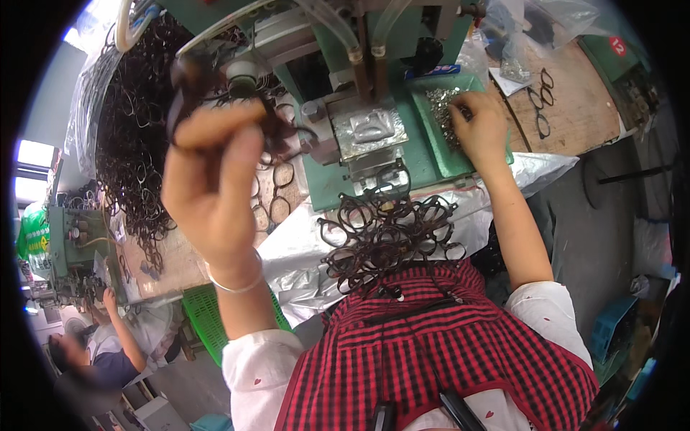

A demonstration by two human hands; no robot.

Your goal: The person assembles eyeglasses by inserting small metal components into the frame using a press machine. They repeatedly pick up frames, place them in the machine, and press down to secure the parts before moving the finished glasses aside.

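My left hand (215, 179) is raised at the left of the machine, blurred by motion. Its fingers are closed on a dark eyeglass frame (277, 123), also smeared. Over a green tray (425, 140) on the right, my right hand (483, 129) dips curled fingertips among small silvery metal parts (440, 98). What those fingertips pinch, if anything, is hidden. Between the hands sits a metal fixture block (370, 128) under the green machine (323, 61). A heap of dark eyeglass frames (388, 233) lies at the bench's near edge, against my checked apron.
A large mass of dark frames (140, 129) fills the left side. Several frames (280, 190) lie on the wooden bench behind my left hand. More frames (543, 104) rest at the far right. A green basket (205, 316) stands below; another person (108, 345) works at left.
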